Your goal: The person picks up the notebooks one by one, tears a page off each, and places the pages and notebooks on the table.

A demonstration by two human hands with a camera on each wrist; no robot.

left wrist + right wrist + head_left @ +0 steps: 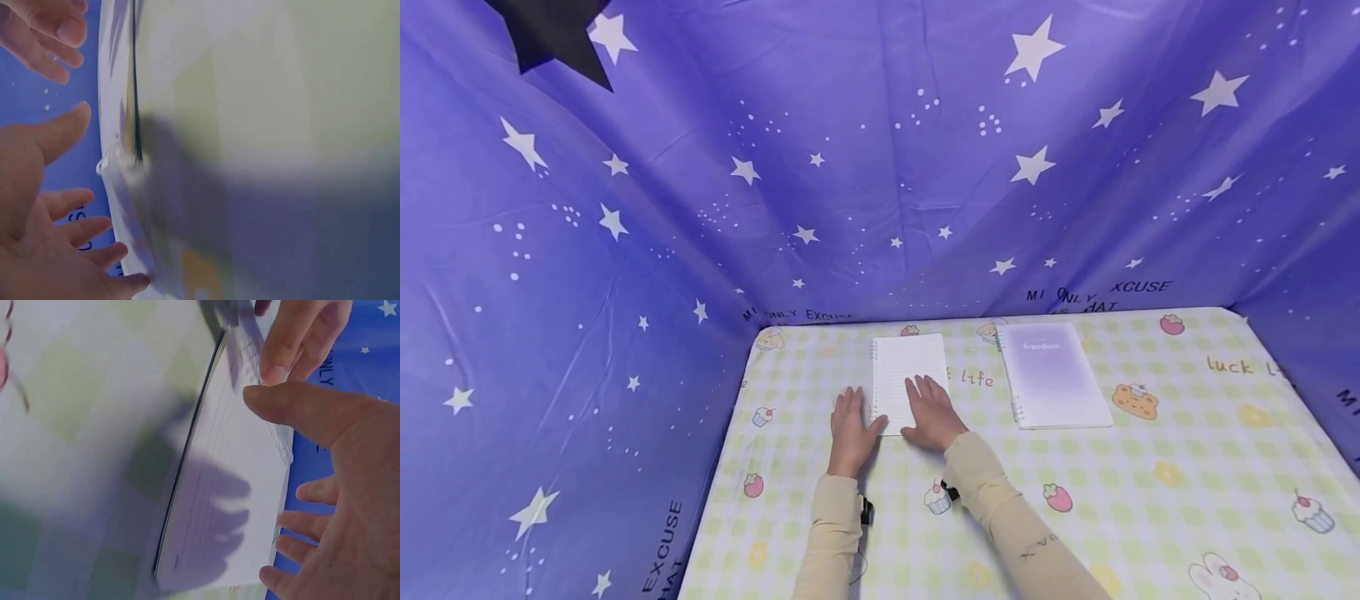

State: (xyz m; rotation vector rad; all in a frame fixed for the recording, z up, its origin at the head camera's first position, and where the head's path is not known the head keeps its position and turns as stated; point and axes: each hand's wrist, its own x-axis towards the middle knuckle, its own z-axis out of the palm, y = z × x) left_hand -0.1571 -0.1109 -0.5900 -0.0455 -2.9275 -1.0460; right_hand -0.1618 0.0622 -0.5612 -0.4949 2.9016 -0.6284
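Observation:
A spiral-bound notebook (904,367) lies on the table with a white lined page (206,487) facing up and its coil along the left side. My left hand (852,433) is by the coil's lower end, fingers spread and pointing away from me. Over the page's lower right part is my right hand (934,414), its fingers loosely extended and casting a shadow on the paper in the right wrist view. In the left wrist view the left palm (31,250) and spread fingers show nothing held.
A second spiral notebook (1052,383), with a purple cover reading "freedom", lies to the right. Both rest on a table with a green checked cloth (1180,517) printed with cartoon figures. Purple star-patterned curtains (865,192) rise behind and at the sides.

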